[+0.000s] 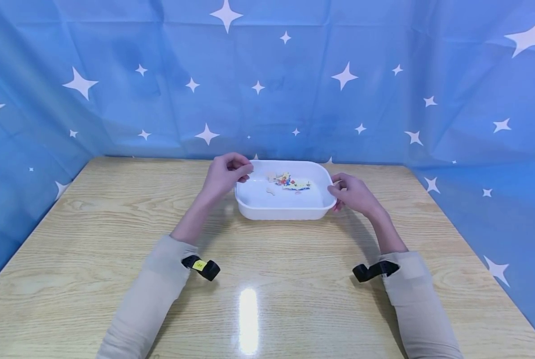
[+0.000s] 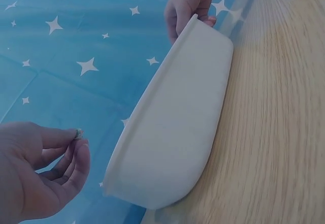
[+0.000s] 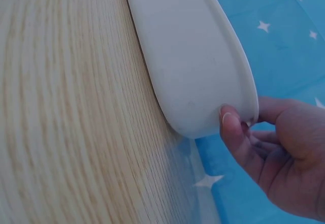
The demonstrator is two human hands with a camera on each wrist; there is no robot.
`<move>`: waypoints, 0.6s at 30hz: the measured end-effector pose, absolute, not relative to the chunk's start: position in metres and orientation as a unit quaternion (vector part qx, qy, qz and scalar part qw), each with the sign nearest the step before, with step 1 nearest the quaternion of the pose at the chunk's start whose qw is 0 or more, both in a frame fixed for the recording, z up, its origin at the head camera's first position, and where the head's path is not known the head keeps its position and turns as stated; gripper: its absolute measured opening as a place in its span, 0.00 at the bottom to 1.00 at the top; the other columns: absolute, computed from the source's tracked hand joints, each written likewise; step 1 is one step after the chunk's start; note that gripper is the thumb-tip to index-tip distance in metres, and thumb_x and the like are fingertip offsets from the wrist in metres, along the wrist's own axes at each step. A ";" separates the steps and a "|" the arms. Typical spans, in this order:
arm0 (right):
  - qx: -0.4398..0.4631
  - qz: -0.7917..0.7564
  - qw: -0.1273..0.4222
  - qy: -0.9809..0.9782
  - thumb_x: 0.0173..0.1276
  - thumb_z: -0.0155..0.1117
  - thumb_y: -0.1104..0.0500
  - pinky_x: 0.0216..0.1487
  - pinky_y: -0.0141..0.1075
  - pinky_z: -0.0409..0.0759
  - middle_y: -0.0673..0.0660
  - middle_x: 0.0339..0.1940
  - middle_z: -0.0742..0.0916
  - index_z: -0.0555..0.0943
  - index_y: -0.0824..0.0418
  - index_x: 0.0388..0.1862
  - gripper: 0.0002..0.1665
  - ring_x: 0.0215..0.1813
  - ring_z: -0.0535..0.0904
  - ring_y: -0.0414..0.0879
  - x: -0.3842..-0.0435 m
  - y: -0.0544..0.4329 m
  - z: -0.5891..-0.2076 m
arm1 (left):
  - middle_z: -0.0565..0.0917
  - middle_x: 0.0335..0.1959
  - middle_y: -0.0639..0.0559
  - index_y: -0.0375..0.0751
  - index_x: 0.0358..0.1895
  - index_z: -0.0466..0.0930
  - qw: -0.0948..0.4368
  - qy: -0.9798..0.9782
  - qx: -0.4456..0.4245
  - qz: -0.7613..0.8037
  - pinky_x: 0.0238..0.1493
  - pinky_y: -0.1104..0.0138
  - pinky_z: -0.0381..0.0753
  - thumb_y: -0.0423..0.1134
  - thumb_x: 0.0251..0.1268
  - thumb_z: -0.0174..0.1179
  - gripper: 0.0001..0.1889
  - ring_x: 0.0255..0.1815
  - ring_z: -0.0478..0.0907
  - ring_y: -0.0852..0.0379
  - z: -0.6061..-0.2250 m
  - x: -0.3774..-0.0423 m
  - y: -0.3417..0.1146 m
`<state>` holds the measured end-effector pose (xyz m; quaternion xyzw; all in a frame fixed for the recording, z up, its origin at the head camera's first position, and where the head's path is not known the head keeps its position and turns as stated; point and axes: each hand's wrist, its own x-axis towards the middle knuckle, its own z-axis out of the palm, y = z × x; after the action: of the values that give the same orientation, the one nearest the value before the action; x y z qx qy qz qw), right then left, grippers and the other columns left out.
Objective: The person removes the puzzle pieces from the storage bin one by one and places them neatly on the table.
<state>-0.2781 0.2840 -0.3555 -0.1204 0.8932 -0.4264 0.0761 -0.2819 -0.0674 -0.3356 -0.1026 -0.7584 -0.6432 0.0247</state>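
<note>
Sleeves (image 1: 146, 294) lie this side of a white tub (image 1: 282, 214) on the desk (image 1: 294, 264), its right end gripped by the right hand (image 1: 354, 193), probably for steadiness, while the left hand (image 1: 226, 174), by the tub's left end, pinches a tiny thing (image 2: 79, 134).

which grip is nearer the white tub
Right. The right grip holds the white tub at its right end; the left grip is near the left end but not touching.

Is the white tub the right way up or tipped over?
Right way up. The white tub has its open top facing up: the head view looks down inside and shows the colourful picture.
</note>
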 end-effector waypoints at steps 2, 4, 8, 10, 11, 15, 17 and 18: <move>-0.121 -0.425 0.075 0.894 0.79 0.55 0.59 0.34 0.50 0.87 0.71 0.39 0.82 0.65 0.77 0.68 0.28 0.25 0.85 0.51 -0.278 0.284 -0.356 | 0.82 0.40 0.32 0.29 0.45 0.82 0.026 -0.761 -0.100 -0.640 0.41 0.65 0.86 0.33 0.71 0.63 0.09 0.36 0.83 0.45 -0.336 -0.282 -0.072; -0.121 -0.425 0.074 0.894 0.79 0.55 0.58 0.34 0.50 0.87 0.69 0.37 0.83 0.65 0.77 0.68 0.28 0.25 0.85 0.52 -0.279 0.284 -0.357 | 0.82 0.39 0.34 0.29 0.46 0.83 0.028 -0.764 -0.098 -0.637 0.41 0.66 0.85 0.33 0.71 0.63 0.09 0.36 0.83 0.46 -0.337 -0.282 -0.077; -0.121 -0.425 0.075 0.894 0.79 0.55 0.58 0.34 0.50 0.87 0.64 0.36 0.83 0.65 0.76 0.69 0.28 0.25 0.85 0.53 -0.279 0.285 -0.358 | 0.82 0.39 0.40 0.30 0.47 0.83 0.023 -0.774 -0.086 -0.627 0.43 0.64 0.85 0.34 0.72 0.62 0.09 0.37 0.83 0.49 -0.340 -0.283 -0.088; -0.121 -0.427 0.076 0.893 0.79 0.55 0.58 0.34 0.50 0.87 0.64 0.35 0.83 0.65 0.76 0.69 0.29 0.26 0.85 0.54 -0.279 0.284 -0.357 | 0.82 0.39 0.42 0.31 0.48 0.83 0.020 -0.777 -0.078 -0.624 0.45 0.60 0.85 0.34 0.72 0.62 0.09 0.36 0.83 0.52 -0.341 -0.283 -0.094; -0.121 -0.427 0.076 0.893 0.79 0.55 0.58 0.34 0.50 0.87 0.64 0.35 0.83 0.65 0.76 0.69 0.29 0.26 0.85 0.54 -0.279 0.284 -0.357 | 0.82 0.39 0.42 0.31 0.48 0.83 0.019 -0.779 -0.075 -0.622 0.46 0.59 0.85 0.34 0.72 0.62 0.10 0.36 0.82 0.53 -0.342 -0.283 -0.097; -0.119 -0.426 0.074 0.894 0.79 0.55 0.58 0.34 0.49 0.87 0.65 0.36 0.83 0.66 0.75 0.68 0.28 0.25 0.85 0.53 -0.278 0.284 -0.356 | 0.82 0.41 0.40 0.30 0.51 0.82 0.015 -0.783 -0.061 -0.618 0.50 0.58 0.84 0.33 0.73 0.60 0.11 0.39 0.82 0.50 -0.347 -0.286 -0.109; -0.119 -0.425 0.073 0.894 0.79 0.55 0.58 0.34 0.49 0.87 0.65 0.36 0.83 0.66 0.75 0.68 0.28 0.25 0.85 0.52 -0.278 0.284 -0.355 | 0.82 0.43 0.39 0.28 0.52 0.81 0.012 -0.787 -0.052 -0.615 0.51 0.60 0.84 0.33 0.73 0.59 0.12 0.42 0.83 0.48 -0.351 -0.289 -0.114; -0.120 -0.425 0.072 0.894 0.79 0.55 0.58 0.34 0.49 0.87 0.65 0.36 0.83 0.66 0.76 0.68 0.28 0.25 0.85 0.52 -0.278 0.284 -0.356 | 0.81 0.44 0.39 0.28 0.53 0.81 0.010 -0.789 -0.046 -0.613 0.50 0.61 0.84 0.32 0.74 0.59 0.12 0.43 0.82 0.48 -0.353 -0.290 -0.117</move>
<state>-0.2780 0.2835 -0.3555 -0.1197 0.8945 -0.4247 0.0722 -0.2900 -0.1166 -0.3528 -0.0455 -0.7890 -0.6126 0.0096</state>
